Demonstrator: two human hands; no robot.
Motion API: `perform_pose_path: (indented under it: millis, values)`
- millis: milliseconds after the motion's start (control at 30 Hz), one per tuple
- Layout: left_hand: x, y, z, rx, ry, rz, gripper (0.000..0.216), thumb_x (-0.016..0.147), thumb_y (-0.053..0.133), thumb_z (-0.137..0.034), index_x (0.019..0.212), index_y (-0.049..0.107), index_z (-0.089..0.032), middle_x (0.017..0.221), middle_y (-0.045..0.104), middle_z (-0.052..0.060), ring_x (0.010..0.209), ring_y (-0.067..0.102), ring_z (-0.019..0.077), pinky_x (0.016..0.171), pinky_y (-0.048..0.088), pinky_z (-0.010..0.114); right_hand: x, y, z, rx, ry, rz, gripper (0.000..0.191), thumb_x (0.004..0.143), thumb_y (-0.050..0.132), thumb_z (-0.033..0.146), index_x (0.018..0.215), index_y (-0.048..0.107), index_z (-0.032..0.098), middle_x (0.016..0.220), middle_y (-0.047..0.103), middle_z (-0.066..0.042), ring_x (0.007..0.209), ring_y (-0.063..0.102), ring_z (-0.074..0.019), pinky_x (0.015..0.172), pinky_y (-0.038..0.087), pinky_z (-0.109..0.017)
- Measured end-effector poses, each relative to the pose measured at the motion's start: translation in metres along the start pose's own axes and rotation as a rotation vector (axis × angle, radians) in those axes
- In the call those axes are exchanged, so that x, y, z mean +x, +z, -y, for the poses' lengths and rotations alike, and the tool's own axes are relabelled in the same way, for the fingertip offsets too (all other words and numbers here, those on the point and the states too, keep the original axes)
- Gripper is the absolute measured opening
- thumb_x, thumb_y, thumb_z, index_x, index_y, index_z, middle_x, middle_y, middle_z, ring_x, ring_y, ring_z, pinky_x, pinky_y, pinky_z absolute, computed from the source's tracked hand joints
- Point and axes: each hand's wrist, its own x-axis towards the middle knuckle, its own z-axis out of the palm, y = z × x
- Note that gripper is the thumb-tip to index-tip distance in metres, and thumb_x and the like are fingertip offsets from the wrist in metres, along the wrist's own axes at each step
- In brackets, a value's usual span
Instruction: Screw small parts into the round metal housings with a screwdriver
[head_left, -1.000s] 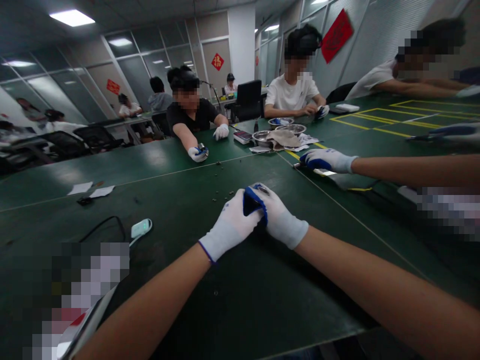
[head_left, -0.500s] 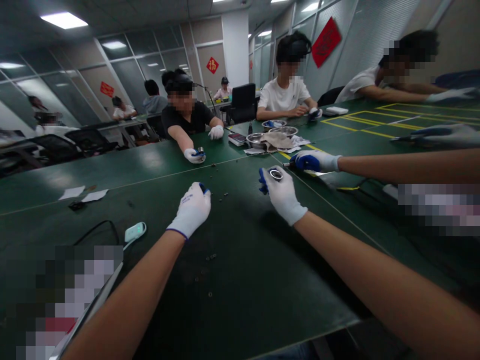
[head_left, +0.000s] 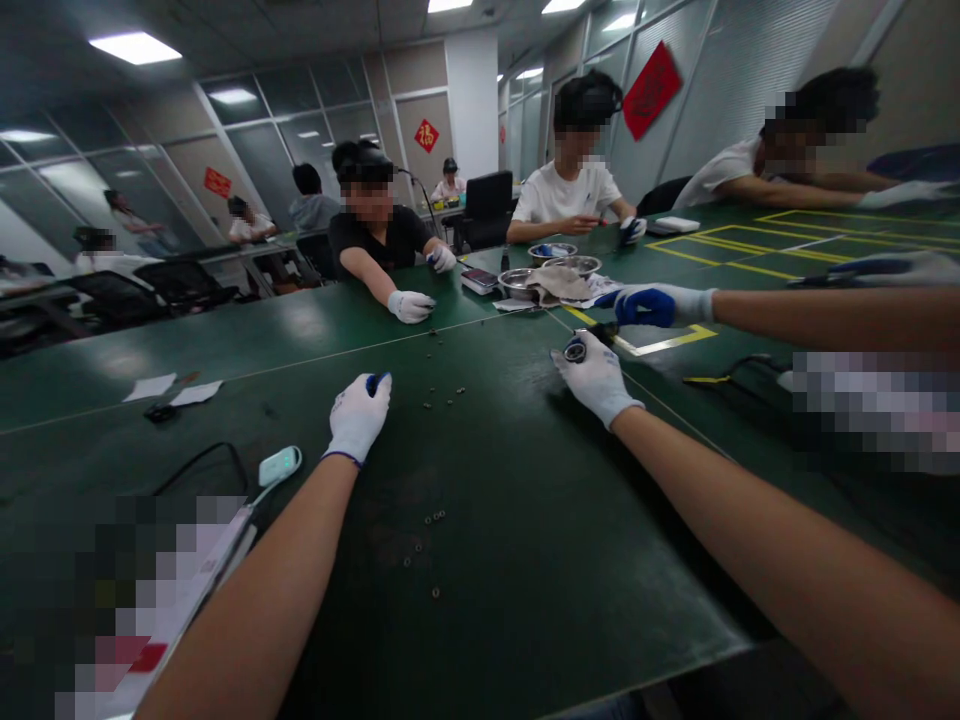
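Gloved right hand is grasping a round metal part over the green table; the left hand is showing curled fingers, and I am not able to tell whether it is holding something.

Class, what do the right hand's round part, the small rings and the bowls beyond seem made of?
Round part: probably polished metal; bright rim. Small rings: perhaps dull metal, greyish, too small to settle. Bowls: likely shiny steel, from bright highlights.
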Motion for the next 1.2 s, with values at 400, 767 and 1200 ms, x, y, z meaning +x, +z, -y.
perform_pose_path:
  millis: [400, 767, 1200]
  values:
    - [0.039, 0.021, -0.016, 0.23, 0.149, 0.04, 0.055, 0.1, 0.041, -0.055, 0.137, 0.066, -0.023, 0.136, 0.062, 0.021, 0.125, 0.06, 0.0398, 0.104, 0.05, 0.05, -0.033, 0.021, 0.04, -0.284, -0.338, 0.364, 0.021, 0.087, 0.068, 0.036, 0.1, 0.062, 0.021, 0.108, 0.068, -0.012, 0.091, 0.065, -0.0274, 0.081, 0.05, -0.038]
    - [0.111, 0.042, -0.037, 0.238, 0.274, 0.077, 0.062, 0.1, 0.035, -0.047, 0.153, 0.053, -0.021, 0.147, 0.053, 0.026, 0.133, 0.051, 0.0471, 0.104, 0.046, 0.06, -0.045, 0.03, 0.064, -0.367, -0.398, 0.486, 0.025, 0.095, 0.063, 0.039, 0.111, 0.064, 0.021, 0.115, 0.066, -0.012, 0.097, 0.066, -0.0278, 0.088, 0.05, -0.04]
    - [0.129, 0.073, -0.066, 0.009, 0.666, -0.001, 0.057, 0.099, 0.041, -0.035, 0.148, 0.055, -0.01, 0.158, 0.05, 0.017, 0.145, 0.047, 0.031, 0.125, 0.033, 0.042, 0.026, 0.106, 0.076, -0.401, -0.365, 0.454, 0.034, 0.096, 0.06, 0.035, 0.124, 0.061, 0.018, 0.128, 0.062, -0.017, 0.114, 0.062, -0.0324, 0.097, 0.049, -0.045]
